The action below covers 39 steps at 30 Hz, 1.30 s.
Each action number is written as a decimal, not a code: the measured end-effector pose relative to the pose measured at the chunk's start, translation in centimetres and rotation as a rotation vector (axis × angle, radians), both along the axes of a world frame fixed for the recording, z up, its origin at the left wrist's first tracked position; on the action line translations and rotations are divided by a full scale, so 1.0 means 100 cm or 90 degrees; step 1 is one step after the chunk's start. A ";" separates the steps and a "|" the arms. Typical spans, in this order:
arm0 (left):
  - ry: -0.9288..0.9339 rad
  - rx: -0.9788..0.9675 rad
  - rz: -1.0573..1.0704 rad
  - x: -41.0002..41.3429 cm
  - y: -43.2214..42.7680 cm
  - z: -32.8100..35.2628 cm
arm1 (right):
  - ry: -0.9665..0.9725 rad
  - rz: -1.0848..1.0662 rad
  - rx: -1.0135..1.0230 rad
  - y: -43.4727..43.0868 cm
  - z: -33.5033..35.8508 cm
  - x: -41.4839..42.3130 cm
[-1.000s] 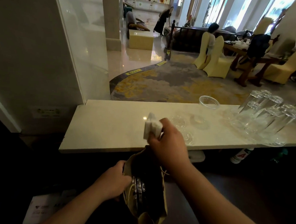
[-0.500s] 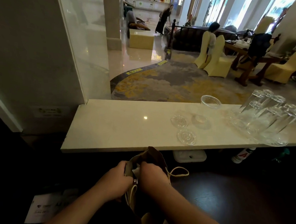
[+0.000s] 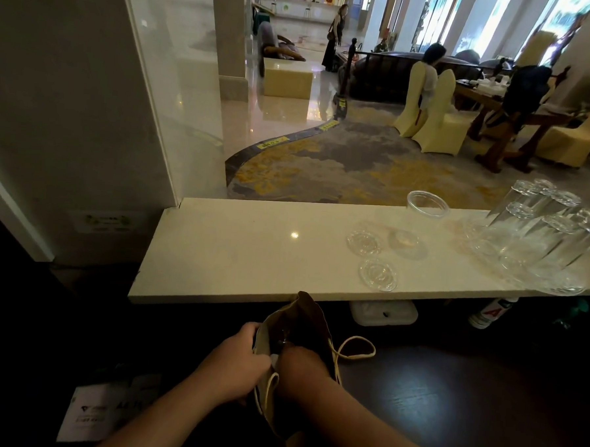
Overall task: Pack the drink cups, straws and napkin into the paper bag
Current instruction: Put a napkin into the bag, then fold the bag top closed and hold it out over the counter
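A large red "A" is legible on the white bottle (image 3: pixel 492 312) under the counter (image 3: pixel 237 254); print on the white sheet (image 3: pixel 95 414) at 8 o'clock is too small to read. Your left hand (image 3: pixel 240 364) is clenched on the near rim of the paper bag (image 3: pixel 302 326), holding its mouth apart. Your right hand (image 3: pixel 301 369) reaches into that mouth, fingers hidden; you cannot tell its grasp. Bag contents are too dark to identify. Upturned glasses (image 3: pixel 542 236) stand at 2 o'clock.

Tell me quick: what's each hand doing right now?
Left hand: closed on the paper bag rim, holding it open.
Right hand: reaching into the bag; its grip cannot be told.
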<state>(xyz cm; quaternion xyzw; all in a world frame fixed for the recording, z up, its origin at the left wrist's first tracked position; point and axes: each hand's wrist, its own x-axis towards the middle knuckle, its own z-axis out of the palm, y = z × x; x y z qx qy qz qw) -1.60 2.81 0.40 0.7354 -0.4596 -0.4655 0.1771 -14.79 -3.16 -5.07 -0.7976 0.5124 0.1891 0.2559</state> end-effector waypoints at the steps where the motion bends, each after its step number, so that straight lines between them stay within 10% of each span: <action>1: 0.001 0.000 -0.001 0.000 0.000 0.001 | 0.012 -0.004 0.015 0.000 0.006 0.000; 12: 0.020 0.021 0.007 0.003 -0.004 0.000 | -0.169 0.062 -0.439 -0.016 0.065 -0.033; 25: 0.022 0.017 0.019 0.003 0.000 -0.005 | -0.277 -0.301 -0.229 -0.030 0.060 -0.064; 31: 0.034 0.028 0.016 -0.001 -0.002 -0.003 | -0.249 -0.332 0.060 -0.029 0.057 -0.065; 39: 0.061 0.042 -0.008 -0.019 -0.006 0.001 | -0.297 -0.333 0.094 -0.029 0.057 -0.047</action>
